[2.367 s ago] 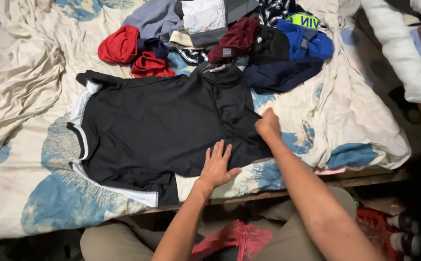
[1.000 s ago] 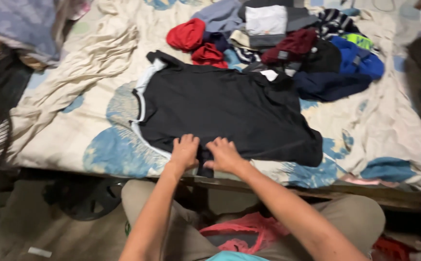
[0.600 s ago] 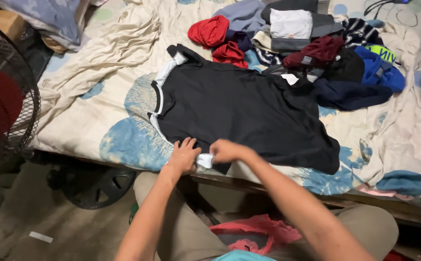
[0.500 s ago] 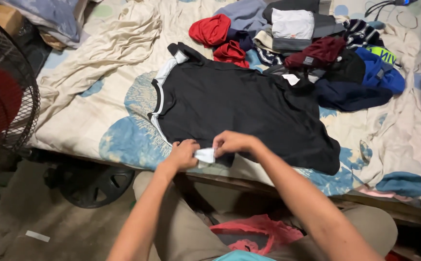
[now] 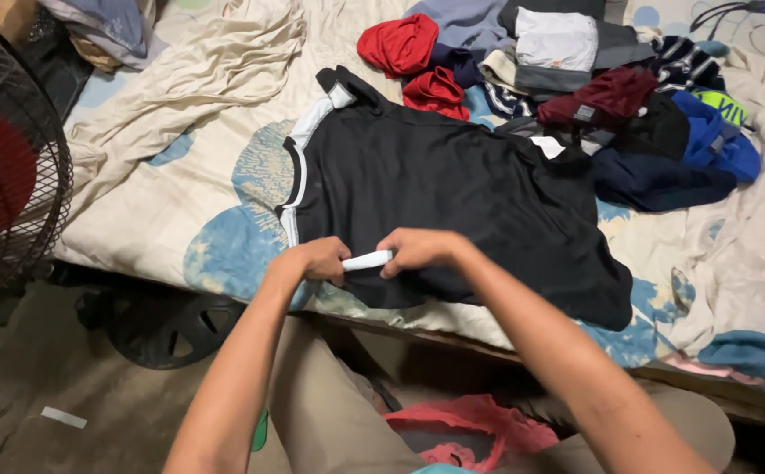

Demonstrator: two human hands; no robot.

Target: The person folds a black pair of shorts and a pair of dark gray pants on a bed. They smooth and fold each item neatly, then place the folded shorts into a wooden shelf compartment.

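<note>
Both hands, left (image 5: pixel 317 260) and right (image 5: pixel 413 248), pinching the white hem (image 5: pixel 367 260) of the black shirt (image 5: pixel 453 193) spread on the bed (image 5: pixel 180 175). Soft, light, floppy; best gripped along hem edges.

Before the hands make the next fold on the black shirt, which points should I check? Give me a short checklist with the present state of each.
1. Left hand grips the white sleeve edge: ok.
2. Right hand grips the same edge: ok.
3. Black shirt lies flat on the bed sheet: mostly ok, wrinkled near the right hem.
4. Pile of clothes is apart from the shirt: not ok, it touches the top edge.
5. Far sleeve is straight: cannot tell.
</note>
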